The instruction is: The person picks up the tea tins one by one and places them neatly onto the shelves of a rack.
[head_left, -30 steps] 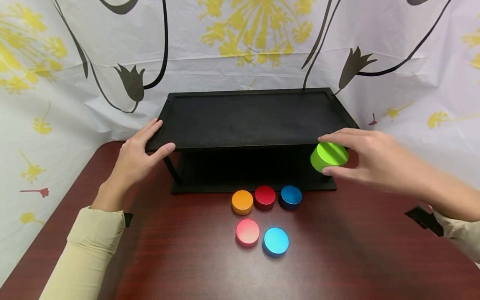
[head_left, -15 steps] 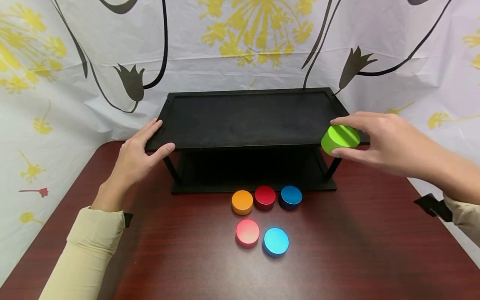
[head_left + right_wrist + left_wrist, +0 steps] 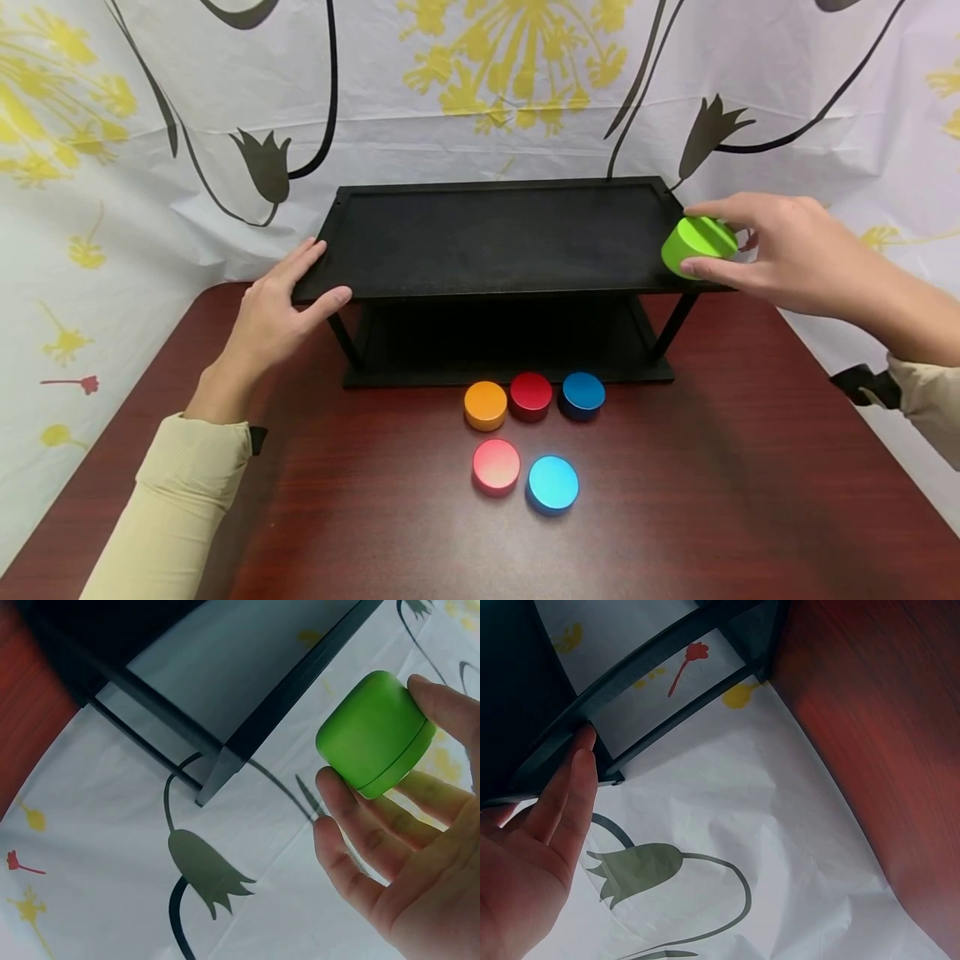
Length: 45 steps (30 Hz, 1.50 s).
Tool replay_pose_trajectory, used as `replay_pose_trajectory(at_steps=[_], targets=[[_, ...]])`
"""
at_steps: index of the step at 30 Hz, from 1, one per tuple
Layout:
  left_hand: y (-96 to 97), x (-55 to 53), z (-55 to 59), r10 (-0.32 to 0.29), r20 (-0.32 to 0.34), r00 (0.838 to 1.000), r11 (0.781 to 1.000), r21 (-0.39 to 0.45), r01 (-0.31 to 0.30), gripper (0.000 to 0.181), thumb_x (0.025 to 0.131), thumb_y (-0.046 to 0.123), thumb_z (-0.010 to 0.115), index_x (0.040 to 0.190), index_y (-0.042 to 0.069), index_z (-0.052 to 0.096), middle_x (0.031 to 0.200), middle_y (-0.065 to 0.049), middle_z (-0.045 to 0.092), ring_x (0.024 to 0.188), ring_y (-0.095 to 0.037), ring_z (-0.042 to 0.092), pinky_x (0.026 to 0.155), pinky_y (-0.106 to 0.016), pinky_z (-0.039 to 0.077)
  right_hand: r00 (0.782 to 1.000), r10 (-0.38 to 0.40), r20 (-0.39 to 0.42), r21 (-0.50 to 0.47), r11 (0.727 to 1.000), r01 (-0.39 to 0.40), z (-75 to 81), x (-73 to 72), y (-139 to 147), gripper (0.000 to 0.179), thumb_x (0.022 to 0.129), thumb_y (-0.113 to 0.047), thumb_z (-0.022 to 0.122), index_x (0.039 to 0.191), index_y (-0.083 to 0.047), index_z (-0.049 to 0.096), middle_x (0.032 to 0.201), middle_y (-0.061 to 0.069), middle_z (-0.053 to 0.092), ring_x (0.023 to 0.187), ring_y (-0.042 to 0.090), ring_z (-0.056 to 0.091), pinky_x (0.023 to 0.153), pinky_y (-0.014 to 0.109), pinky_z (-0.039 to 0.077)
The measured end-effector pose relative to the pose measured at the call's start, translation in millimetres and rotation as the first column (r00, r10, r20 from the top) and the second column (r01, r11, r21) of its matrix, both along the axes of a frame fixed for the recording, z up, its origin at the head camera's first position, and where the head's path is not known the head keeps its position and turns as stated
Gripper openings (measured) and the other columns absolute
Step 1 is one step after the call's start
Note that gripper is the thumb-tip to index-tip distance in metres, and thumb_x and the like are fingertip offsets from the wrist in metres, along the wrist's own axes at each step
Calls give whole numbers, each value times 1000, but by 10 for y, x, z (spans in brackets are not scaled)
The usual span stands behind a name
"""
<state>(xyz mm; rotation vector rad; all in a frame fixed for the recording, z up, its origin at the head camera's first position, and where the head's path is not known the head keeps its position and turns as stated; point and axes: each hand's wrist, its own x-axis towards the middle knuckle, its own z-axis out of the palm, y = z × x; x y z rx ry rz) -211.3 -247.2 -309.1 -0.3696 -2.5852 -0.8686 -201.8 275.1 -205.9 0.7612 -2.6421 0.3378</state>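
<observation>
In the head view my right hand (image 3: pixel 795 254) pinches a bright green round container (image 3: pixel 697 247) between thumb and fingers, over the right end of the black two-tier shelf (image 3: pixel 495 242). The right wrist view shows the green container (image 3: pixel 375 735) held apart from the shelf frame, a seam running round it near one end. My left hand (image 3: pixel 273 312) rests on the shelf's left front corner, fingers extended along the edge and thumb at the front. In the left wrist view its fingers (image 3: pixel 568 799) touch the side of the frame.
Before the shelf on the dark red wooden table (image 3: pixel 360 517) stand small round containers: orange (image 3: pixel 485 405), dark red (image 3: pixel 531 396), dark blue (image 3: pixel 582 396), pink (image 3: pixel 496 467) and light blue (image 3: pixel 552 484). A white flowered sheet (image 3: pixel 465 133) hangs behind.
My right hand has carried the green container up and to the right, from the shelf's front right corner to above its right end. The left hand has stayed in place.
</observation>
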Motion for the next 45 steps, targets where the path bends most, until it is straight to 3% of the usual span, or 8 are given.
replay_pose_trajectory(at_steps=[4, 13, 30, 45], targets=[[2, 0, -3, -1, 0, 1000, 1000, 0, 1, 70, 91, 50, 66, 152, 20, 45, 157, -5, 39, 145, -28, 35, 112, -59, 25, 1000, -12, 13, 0, 1000, 12, 8, -70, 22, 49, 80, -23, 84, 124, -10, 69, 88, 2, 69, 60, 2, 54, 57, 14, 38], [1, 2, 6, -1, -5, 1000, 1000, -1, 1, 71, 92, 50, 66, 152, 21, 45, 157, -2, 38, 145, -28, 35, 112, -60, 24, 998, -46, 38, 40, 998, 45, -30, -144, 17, 50, 82, -29, 82, 126, -11, 67, 91, 4, 68, 54, 9, 47, 52, 27, 37], [-1, 0, -2, -1, -11, 1000, 1000, 4, 1, 70, 92, 50, 66, 152, 20, 45, 157, -3, 39, 144, -27, 35, 113, -59, 26, 997, -55, 52, 62, 997, 52, -97, -220, -32, 52, 84, -31, 80, 128, -7, 65, 96, 8, 67, 73, 23, 51, 66, 42, 40], [-2, -14, -9, 1, -21, 1000, 1000, 4, -1, 70, 91, 50, 67, 151, 18, 46, 157, -4, 40, 144, -28, 36, 113, -58, 26, 993, -87, 75, 84, 993, 80, -89, -271, -37, 53, 85, -33, 79, 128, -8, 65, 95, 9, 65, 83, 30, 57, 68, 47, 41]])
